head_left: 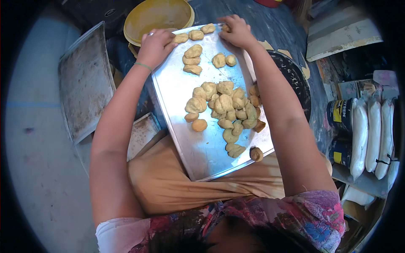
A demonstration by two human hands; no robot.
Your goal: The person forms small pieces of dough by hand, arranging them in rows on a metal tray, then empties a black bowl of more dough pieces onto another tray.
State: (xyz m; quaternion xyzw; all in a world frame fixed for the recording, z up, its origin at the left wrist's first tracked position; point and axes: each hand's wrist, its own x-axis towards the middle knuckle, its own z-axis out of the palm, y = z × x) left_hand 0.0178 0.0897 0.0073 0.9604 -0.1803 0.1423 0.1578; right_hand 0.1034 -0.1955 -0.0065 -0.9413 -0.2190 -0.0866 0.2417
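A silver metal tray (168,109) rests on my lap, bearing many lumpy tan pieces of dough. My left hand (155,48) is at the tray's far left corner, fingers closed against a dough piece (180,39). At the far right corner my right hand (237,33) pinches another dough piece (226,28) between thumb and fingers. Two dough pieces (196,35) sit between the hands, in line along the far edge. Closer in lie a short column of dough (193,60) and a pair (219,60). A loose heap (225,103) fills the middle; my right forearm hides part of the right side.
Beyond my left hand is a yellow tub (159,19). A stained tray (84,80) leans at the left. A round black container (293,80) stands beyond my right forearm. On the right shelf are dark cans (341,116) and long white packages (359,139).
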